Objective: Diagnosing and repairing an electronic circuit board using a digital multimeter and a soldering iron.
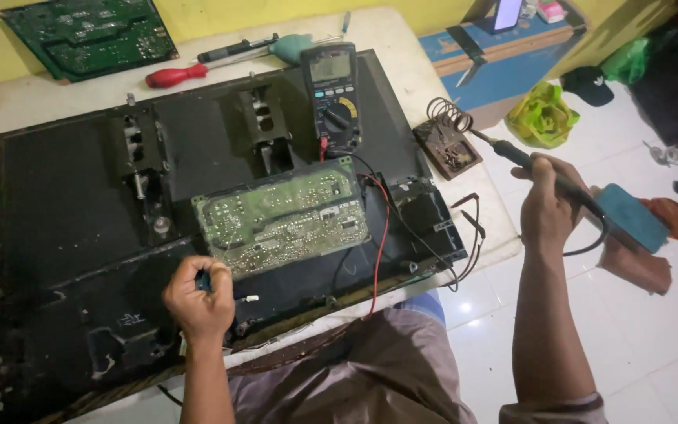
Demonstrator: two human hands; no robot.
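On the near edge of the white desk [25, 110], the left hand [198, 302] rests on the black metal back panel [64, 212] of a flat screen, its fingers curled tight around a small dark tool whose kind I cannot tell, just beside the near left corner of the green rectangular circuit board [284, 216]. That board lies solder side up at the middle of the panel, with red and black wires [382, 235] running past its right end. Beyond the desk's right edge, the right hand [547, 208] is held over the white tiled floor, fingers closed around the dark handle of a soldering iron [512, 153], its tip close to the coiled wire stand [449, 133] at the right edge. A black and grey multimeter [331, 90] lies at the far edge of the panel; a red-handled screwdriver [178, 76] and another green circuit board [88, 35] lie toward the far left corner.
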